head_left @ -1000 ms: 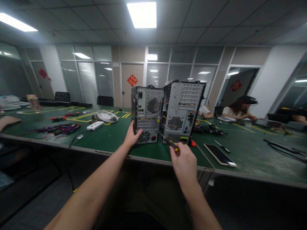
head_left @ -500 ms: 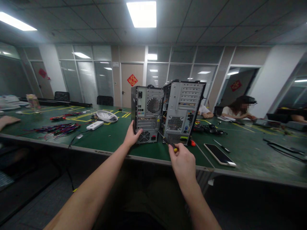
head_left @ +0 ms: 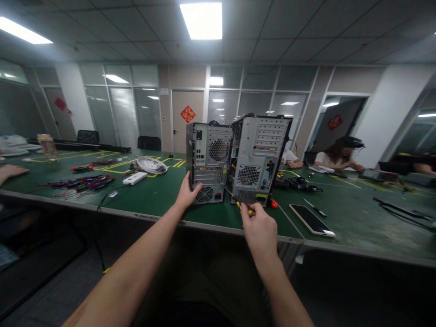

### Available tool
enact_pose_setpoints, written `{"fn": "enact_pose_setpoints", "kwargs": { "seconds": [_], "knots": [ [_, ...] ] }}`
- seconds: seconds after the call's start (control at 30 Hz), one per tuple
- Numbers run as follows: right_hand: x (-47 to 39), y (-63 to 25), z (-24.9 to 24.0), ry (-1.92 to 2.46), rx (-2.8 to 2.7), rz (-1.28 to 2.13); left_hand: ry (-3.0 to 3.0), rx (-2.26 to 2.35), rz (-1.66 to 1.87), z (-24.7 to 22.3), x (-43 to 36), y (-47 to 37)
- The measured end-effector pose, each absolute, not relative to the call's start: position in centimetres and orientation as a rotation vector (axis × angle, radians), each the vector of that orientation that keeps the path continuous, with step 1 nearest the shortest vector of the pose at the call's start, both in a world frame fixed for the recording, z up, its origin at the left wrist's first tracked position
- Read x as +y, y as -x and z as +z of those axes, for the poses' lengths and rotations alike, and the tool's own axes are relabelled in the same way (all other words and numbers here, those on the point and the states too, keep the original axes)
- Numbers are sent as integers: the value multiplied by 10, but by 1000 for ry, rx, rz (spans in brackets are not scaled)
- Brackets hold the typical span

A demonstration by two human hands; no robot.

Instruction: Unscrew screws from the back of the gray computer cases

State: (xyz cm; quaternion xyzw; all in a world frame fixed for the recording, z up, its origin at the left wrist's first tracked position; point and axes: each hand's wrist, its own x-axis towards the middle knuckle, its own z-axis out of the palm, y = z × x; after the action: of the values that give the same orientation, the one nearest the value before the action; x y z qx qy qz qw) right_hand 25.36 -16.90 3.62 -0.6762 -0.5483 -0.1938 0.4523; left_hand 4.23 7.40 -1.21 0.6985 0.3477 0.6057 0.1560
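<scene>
Two computer cases stand upright side by side near the table's front edge, their rear panels facing me. My left hand [head_left: 187,193] rests against the lower left corner of the left case [head_left: 207,169], thumb on its rear panel and fingers along its side. In my right hand [head_left: 259,222] is a screwdriver [head_left: 239,204] with a black and yellow handle, pinched between thumb and fingers. Its shaft points up and left toward the left case's lower right edge; whether the tip touches is too small to tell. The right case [head_left: 254,154] stands just behind the screwdriver.
On the green table [head_left: 153,200] lie a phone [head_left: 311,220], a knife-like tool [head_left: 315,207], black cables [head_left: 299,184], a white power strip [head_left: 135,178], a white round basket [head_left: 151,165] and bundled wires [head_left: 85,183]. Other people sit at the right; another person's hand [head_left: 13,170] is far left.
The screwdriver handle has turned in my right hand, showing more yellow now. My right fingers have shifted slightly on it. My left hand and both cases have stayed in place.
</scene>
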Motion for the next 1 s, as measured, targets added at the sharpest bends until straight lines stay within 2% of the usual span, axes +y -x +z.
{"fn": "enact_pose_setpoints", "kwargs": {
  "seconds": [0.3,0.6,1.0],
  "knots": [
    [-174,-250,41,1624,-1423,-537,-1996,1011,1702,-10,71,-42],
    [-175,-252,43,1816,-1401,-464,-2012,1029,1719,-12,73,-42],
    [-159,-247,40,1978,-1535,-553,-2014,1000,1721,-12,74,-43]
  ]
}}
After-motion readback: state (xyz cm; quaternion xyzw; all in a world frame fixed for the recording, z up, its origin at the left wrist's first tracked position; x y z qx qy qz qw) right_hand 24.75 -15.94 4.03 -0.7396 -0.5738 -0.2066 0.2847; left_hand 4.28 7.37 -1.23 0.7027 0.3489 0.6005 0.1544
